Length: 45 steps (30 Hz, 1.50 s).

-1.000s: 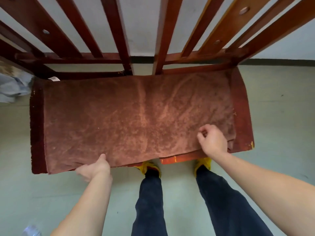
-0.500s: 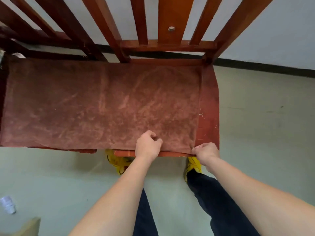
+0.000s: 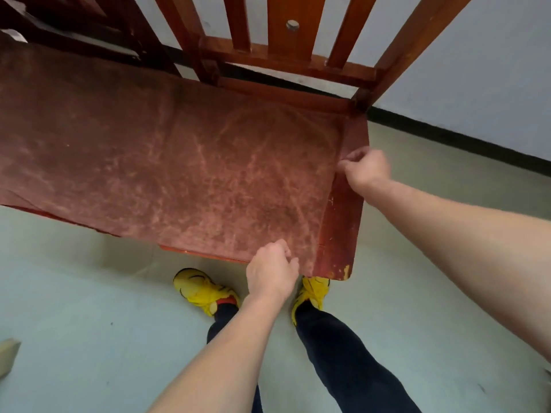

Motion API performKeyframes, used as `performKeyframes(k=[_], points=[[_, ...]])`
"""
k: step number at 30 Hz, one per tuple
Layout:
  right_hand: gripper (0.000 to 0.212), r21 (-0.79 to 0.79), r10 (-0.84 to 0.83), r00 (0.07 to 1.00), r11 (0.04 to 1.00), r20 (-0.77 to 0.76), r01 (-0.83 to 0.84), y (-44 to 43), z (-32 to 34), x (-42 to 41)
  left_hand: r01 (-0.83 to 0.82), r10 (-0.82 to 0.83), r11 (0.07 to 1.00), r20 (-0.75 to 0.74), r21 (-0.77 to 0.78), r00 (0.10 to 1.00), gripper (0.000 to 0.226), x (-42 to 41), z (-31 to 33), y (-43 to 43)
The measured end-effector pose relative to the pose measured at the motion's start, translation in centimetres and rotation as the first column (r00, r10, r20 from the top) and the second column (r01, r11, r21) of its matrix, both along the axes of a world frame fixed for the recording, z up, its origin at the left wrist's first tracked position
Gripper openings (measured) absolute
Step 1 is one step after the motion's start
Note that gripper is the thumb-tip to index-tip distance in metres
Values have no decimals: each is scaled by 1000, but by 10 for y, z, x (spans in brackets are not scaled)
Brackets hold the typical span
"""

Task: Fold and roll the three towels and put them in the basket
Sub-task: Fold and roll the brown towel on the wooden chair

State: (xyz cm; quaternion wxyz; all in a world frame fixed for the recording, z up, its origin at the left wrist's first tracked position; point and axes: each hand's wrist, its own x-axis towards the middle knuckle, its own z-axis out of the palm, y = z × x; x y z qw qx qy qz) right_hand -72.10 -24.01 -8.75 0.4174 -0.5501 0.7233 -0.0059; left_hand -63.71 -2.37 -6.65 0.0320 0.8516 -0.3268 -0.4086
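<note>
Pale green floor (image 3: 89, 338), bounded at the far side by a grey wall (image 3: 492, 70) with a dark skirting strip. Upon it stands a red-brown wooden bench, its slatted back (image 3: 277, 25) rising at the far edge and its seat serving as the surface (image 3: 340, 231). A brown towel (image 3: 179, 165) lies spread flat over nearly the whole surface, leaving a bare strip of wood along the right edge; its near edge reaches the front edge of the surface. The person stands at the front edge in dark trousers (image 3: 343, 353) and yellow shoes (image 3: 199, 289). Right hand (image 3: 366, 169): at the towel's far right corner, fingers pinched narrow on the cloth edge. Left hand (image 3: 272, 271): at the towel's near right corner, fingers curled over the hem; whether they actually clasp the cloth cannot be told.
</note>
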Motion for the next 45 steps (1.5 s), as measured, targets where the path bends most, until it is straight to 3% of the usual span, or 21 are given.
performKeyframes(k=[3,5,8,13,18,21,25,31,35,40,45], points=[[36,-10,-66,992,998,110,67,-34,-10,24,154,-154,983,8,-104,988,27,-23,-11,-11],[46,-12,-86,992,996,91,87,-44,-21,33,234,-230,966,52,-110,972,40,-34,-22,-12],[27,-36,-119,991,992,64,122,-48,-30,33,323,-312,943,121,-83,942,41,-42,-30,-9],[20,72,-179,976,983,125,171,-49,-20,25,350,-348,936,74,-19,935,24,-39,-20,-10],[16,98,-200,962,978,188,184,-47,13,27,135,-138,989,-41,-67,990,14,-24,2,-6],[23,90,-206,954,977,217,191,-45,42,36,22,-24,993,-20,-119,1000,14,-13,26,4],[11,115,-205,924,977,324,177,-36,84,64,-93,100,980,32,-175,995,8,15,59,21],[14,98,-129,892,991,433,96,-15,140,135,-71,119,945,133,-320,984,12,75,97,51],[15,37,-32,897,999,442,18,1,162,193,4,60,950,197,-313,979,19,124,108,74],[16,-22,1,889,1000,457,10,27,176,265,-26,106,956,263,-291,959,7,199,117,104],[19,-50,-34,896,997,443,62,55,186,336,-204,260,915,120,-347,958,15,275,122,140]])
